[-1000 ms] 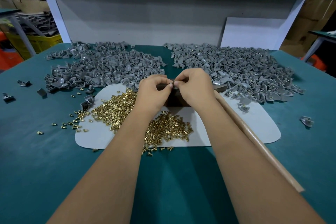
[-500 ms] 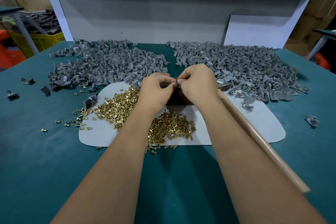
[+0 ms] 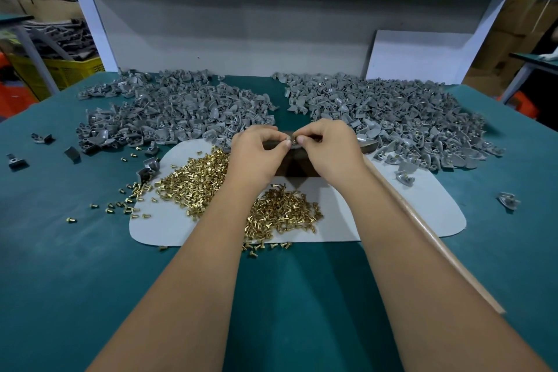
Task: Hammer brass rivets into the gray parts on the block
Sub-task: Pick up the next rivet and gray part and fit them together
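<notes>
Pinched together, the fingertips of the left hand (image 3: 256, 157) and right hand (image 3: 329, 151) close on a small gray part (image 3: 292, 142) atop the dark block (image 3: 297, 167) mid-bench. Brass rivets (image 3: 196, 181) lie heaped on the pale mat (image 3: 377, 214) nearer the front edge. Gray part piles (image 3: 169, 112) fill the bench's back edge; a wooden handle (image 3: 422, 229) lies alongside the right forearm.

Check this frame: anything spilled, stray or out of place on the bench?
Yes, minor scatter. Loose brass rivets have spilled off the pale mat onto the green table at its left edge, and more at its near edge. A few gray parts lie apart from the piles, including one far right.
</notes>
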